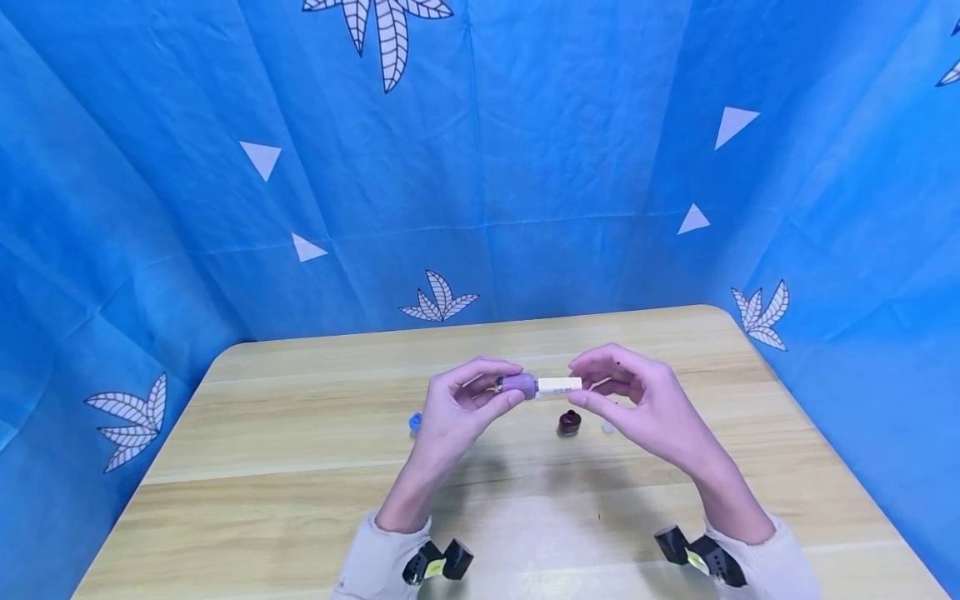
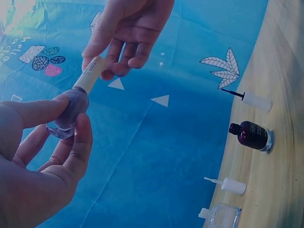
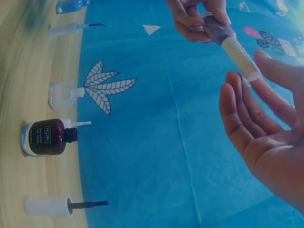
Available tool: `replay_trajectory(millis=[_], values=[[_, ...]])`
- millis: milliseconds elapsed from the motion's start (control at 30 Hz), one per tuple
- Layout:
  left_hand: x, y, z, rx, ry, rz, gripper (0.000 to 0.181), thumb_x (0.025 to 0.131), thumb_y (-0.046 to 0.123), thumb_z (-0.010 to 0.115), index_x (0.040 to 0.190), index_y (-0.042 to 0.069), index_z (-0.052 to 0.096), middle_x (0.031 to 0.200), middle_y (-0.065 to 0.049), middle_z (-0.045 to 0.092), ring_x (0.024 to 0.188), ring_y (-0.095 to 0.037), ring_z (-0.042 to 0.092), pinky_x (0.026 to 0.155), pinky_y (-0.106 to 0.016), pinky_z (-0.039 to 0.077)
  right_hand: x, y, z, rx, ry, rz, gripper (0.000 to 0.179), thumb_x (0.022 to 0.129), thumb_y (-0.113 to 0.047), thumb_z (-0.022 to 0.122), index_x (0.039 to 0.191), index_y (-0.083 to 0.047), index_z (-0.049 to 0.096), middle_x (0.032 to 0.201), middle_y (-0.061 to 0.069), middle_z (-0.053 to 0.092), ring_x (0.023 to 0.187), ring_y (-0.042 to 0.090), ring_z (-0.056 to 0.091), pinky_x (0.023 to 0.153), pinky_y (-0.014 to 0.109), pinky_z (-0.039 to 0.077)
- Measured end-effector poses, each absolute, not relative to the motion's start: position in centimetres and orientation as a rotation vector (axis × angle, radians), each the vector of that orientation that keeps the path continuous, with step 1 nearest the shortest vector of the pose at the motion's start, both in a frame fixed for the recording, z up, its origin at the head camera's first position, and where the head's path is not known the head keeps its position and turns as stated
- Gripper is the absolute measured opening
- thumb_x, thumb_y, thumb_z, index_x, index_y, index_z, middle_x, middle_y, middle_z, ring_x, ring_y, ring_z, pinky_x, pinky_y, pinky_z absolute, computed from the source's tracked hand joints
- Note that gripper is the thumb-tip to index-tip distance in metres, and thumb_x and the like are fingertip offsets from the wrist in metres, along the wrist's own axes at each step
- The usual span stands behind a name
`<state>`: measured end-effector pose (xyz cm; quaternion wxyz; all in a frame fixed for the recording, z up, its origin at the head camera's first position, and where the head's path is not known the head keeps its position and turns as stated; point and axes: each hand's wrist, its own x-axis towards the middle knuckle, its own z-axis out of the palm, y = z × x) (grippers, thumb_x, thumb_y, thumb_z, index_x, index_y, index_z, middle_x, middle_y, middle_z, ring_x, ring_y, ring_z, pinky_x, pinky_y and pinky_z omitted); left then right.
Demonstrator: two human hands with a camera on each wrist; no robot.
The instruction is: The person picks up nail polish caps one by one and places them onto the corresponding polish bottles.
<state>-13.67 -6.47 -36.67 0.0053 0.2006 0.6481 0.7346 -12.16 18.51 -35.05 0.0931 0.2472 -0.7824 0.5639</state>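
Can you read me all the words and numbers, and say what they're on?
"hello": curtain; the word beside it is blurred.
Dark bottle: label too blurred.
Purple bottle: print on its cap too small.
Yellow tag: marks too small.

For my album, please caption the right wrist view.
Left hand gripping a purple bottle, right hand at its pale cap, open dark bottle on the table.

A: what colour's the bottle (image 1: pixel 519 385) mid-frame in the head cam?
B: muted purple, w/ a cream cap (image 1: pixel 558 385).
A: others?
B: dark red bottle (image 3: pixel 46 137) w/ white lettering (image 3: pixel 47 134), left side of the R wrist cam; blue bottle (image 3: pixel 71 5), upper left corner.
A: n the bg?
B: bright blue curtain (image 1: pixel 570 150) up top, white triangles (image 1: pixel 261 158) + white leaves (image 1: pixel 441 298) w/ dark outlines. table (image 1: pixel 300 467) at bottom's pale wood, streaky grain tbh.
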Motion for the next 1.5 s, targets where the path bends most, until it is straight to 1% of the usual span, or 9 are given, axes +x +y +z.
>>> replay_trajectory(millis=[300, 467, 667, 933, 1067, 1233, 1333, 1433, 1500], values=[[-13.55, -6.49, -36.66, 0.646, 2.006, 2.313, 0.028, 0.088, -0.005, 0.078, 0.114, -0.003, 0.072, 0.116, -0.02, 0.07, 0.106, -0.028, 0.07, 0.094, -0.038, 0.06, -12.07, 18.49, -35.17, 0.849, -2.237, 1.693, 0.031, 0.087, 0.012, 0.075, 0.11, -0.008, 0.072, 0.107, 0.007, 0.071, 0.091, 0.024, 0.072, 0.084, 0.033, 0.063], [-13.6, -6.4, -36.58, 0.665, 1.961, 2.327, 0.029, 0.087, -0.007, 0.077, 0.115, -0.004, 0.071, 0.115, -0.019, 0.07, 0.105, -0.028, 0.07, 0.095, -0.04, 0.06, -12.0, 18.51, -35.11, 0.779, -2.277, 1.654, 0.026, 0.088, 0.007, 0.076, 0.108, -0.009, 0.074, 0.103, 0.003, 0.073, 0.088, 0.021, 0.072, 0.083, 0.027, 0.062], [-13.64, -6.41, -36.52, 0.663, 1.969, 2.33, 0.027, 0.088, -0.007, 0.077, 0.114, -0.004, 0.071, 0.115, -0.018, 0.07, 0.106, -0.027, 0.069, 0.096, -0.04, 0.059, -12.08, 18.57, -35.16, 0.736, -2.335, 1.62, 0.02, 0.091, 0.0, 0.076, 0.109, -0.008, 0.073, 0.099, 0.0, 0.075, 0.086, 0.019, 0.073, 0.073, 0.023, 0.061], [-13.72, -6.41, -36.61, 0.653, 1.962, 2.326, 0.028, 0.088, -0.007, 0.076, 0.115, -0.005, 0.071, 0.116, -0.019, 0.069, 0.106, -0.027, 0.069, 0.096, -0.04, 0.059, -12.15, 18.64, -35.22, 0.715, -2.368, 1.566, 0.017, 0.093, -0.003, 0.075, 0.108, -0.012, 0.074, 0.098, -0.003, 0.075, 0.085, 0.016, 0.074, 0.072, 0.023, 0.061], [-13.65, -6.36, -36.53, 0.647, 1.958, 2.327, 0.027, 0.088, -0.007, 0.076, 0.115, -0.004, 0.071, 0.115, -0.018, 0.069, 0.106, -0.027, 0.069, 0.096, -0.04, 0.059, -12.21, 18.64, -35.18, 0.722, -2.372, 1.532, 0.015, 0.095, -0.003, 0.073, 0.106, -0.013, 0.074, 0.096, -0.005, 0.075, 0.083, 0.017, 0.074, 0.068, 0.024, 0.061], [-13.61, -6.26, -36.39, 0.648, 1.951, 2.333, 0.027, 0.088, -0.007, 0.077, 0.114, -0.004, 0.071, 0.115, -0.018, 0.069, 0.105, -0.028, 0.069, 0.096, -0.04, 0.059, -12.22, 18.66, -35.13, 0.737, -2.373, 1.512, 0.012, 0.097, -0.005, 0.071, 0.105, -0.014, 0.074, 0.091, -0.005, 0.074, 0.08, 0.016, 0.074, 0.056, 0.026, 0.059], [-13.64, -6.21, -36.39, 0.652, 1.945, 2.336, 0.027, 0.088, -0.006, 0.077, 0.114, -0.004, 0.072, 0.115, -0.018, 0.069, 0.106, -0.029, 0.069, 0.096, -0.041, 0.059, -12.29, 18.71, -35.15, 0.745, -2.375, 1.498, 0.01, 0.098, -0.005, 0.069, 0.103, -0.013, 0.074, 0.087, -0.002, 0.074, 0.077, 0.015, 0.073, 0.051, 0.028, 0.057], [-13.68, -6.2, -36.48, 0.65, 1.945, 2.335, 0.027, 0.087, -0.006, 0.077, 0.114, -0.004, 0.071, 0.115, -0.019, 0.069, 0.107, -0.029, 0.069, 0.095, -0.041, 0.06, -12.34, 18.69, -35.23, 0.744, -2.374, 1.497, 0.011, 0.098, -0.005, 0.069, 0.102, -0.013, 0.074, 0.088, -0.002, 0.074, 0.077, 0.014, 0.073, 0.051, 0.027, 0.058], [-13.7, -6.23, -36.54, 0.645, 1.95, 2.333, 0.027, 0.088, -0.007, 0.077, 0.114, -0.004, 0.071, 0.115, -0.019, 0.068, 0.107, -0.029, 0.069, 0.095, -0.041, 0.06, -12.37, 18.62, -35.26, 0.74, -2.366, 1.504, 0.013, 0.097, -0.004, 0.071, 0.105, -0.014, 0.074, 0.091, -0.003, 0.075, 0.08, 0.014, 0.073, 0.058, 0.026, 0.06]])
